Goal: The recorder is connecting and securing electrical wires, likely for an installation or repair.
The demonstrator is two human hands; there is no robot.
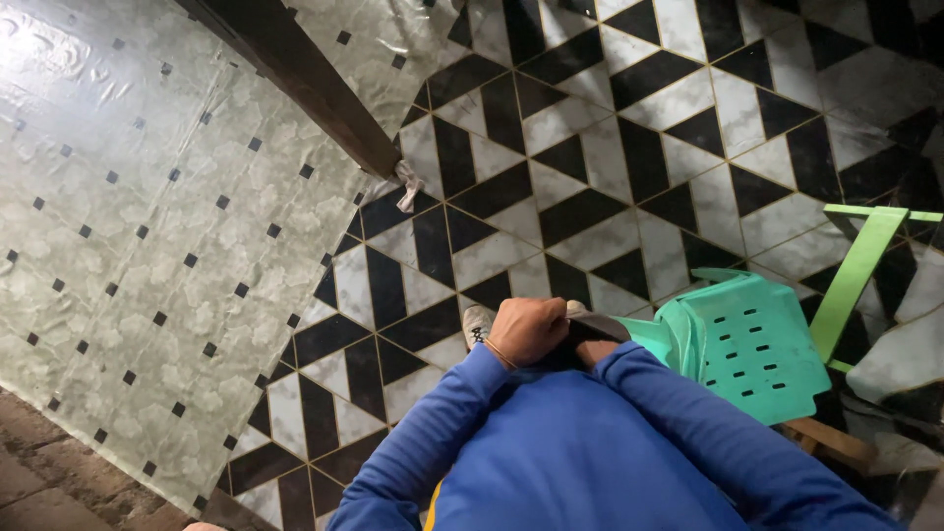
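Note:
My left hand is curled into a fist in front of my body, with a thin band at its wrist. It closes on a dark flat object that sticks out to its right. Only a small part of my right hand shows, just under that object, and its fingers are hidden. Both arms are in blue long sleeves. The toe of a light shoe peeks out to the left of my left hand.
A green plastic chair with slotted holes stands close on my right, with a lighter green frame piece beyond it. The floor has black-and-white triangle tiles. A dark wooden beam borders pale sheet flooring on the left.

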